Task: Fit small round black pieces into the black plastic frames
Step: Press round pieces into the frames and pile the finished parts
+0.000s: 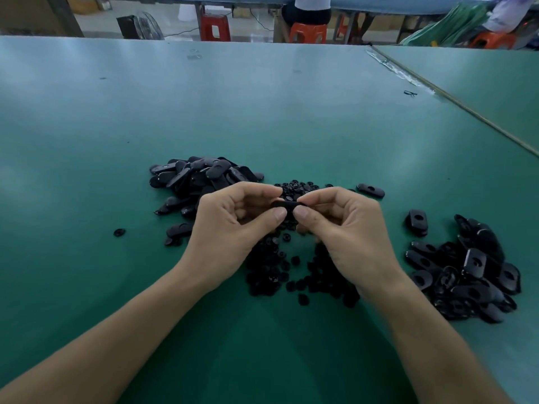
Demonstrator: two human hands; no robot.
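Small black oblong plastic frame (pixel 287 204) pinched at both ends over pile of small round black pieces (pixel 291 272) on green desk (pixel 262 112).
Fingers (pixel 279 214) of left hand (pixel 230 228) and right hand (pixel 347 228) curled in thumb-forefinger pinch on it; likely light, stiff, slick: grip ends, keep hole clear.

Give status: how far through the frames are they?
Done, probably: the left pile, whose frames mostly show no open holes. In hand: one frame pinched between left hand and right hand. Left: the right pile, holes open, plus a heap of round pieces. Roughly halfway, judging by pile sizes.
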